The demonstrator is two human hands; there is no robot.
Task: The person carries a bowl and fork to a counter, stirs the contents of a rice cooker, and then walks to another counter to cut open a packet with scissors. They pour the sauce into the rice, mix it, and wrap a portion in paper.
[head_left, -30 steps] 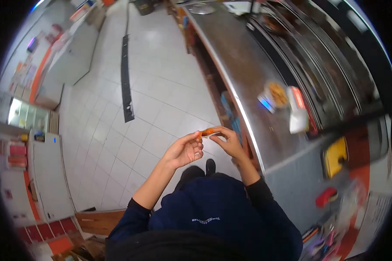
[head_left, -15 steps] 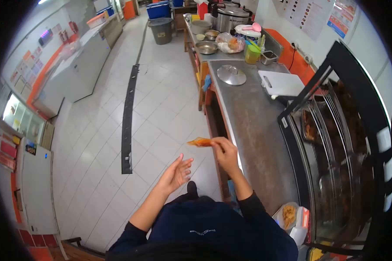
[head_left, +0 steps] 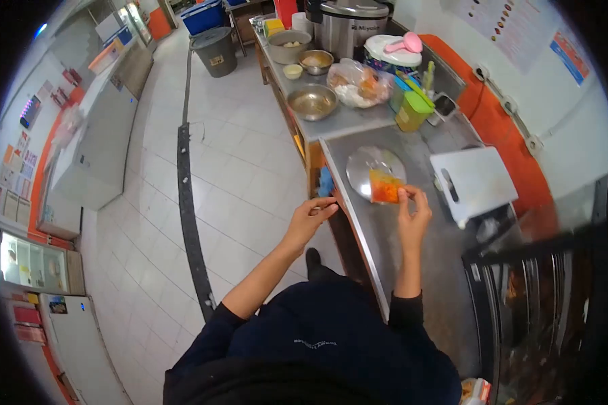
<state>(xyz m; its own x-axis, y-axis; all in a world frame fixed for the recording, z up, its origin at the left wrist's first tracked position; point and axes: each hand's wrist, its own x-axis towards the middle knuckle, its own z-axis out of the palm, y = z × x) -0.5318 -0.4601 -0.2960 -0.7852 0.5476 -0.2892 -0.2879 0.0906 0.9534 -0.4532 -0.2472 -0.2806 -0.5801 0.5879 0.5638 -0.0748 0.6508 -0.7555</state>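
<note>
Pinched in my right hand is a small clear packet with orange-red contents. The packet is held above the metal counter, in front of a round metal lid that it partly covers. My left hand is near the counter's left edge, with its thumb and fingers curled close together. Whether anything sits between those fingertips is too small to make out.
A white cutting board lies right of the lid. Further back are a metal bowl, a bagged item, a green-lidded container and a large cooker. A dark-framed glass case stands at the right.
The view has moved nearer the back counter. My right hand has carried the packet from beside the counter edge to over the counter. My left hand has moved right, its fingers drawn together.
</note>
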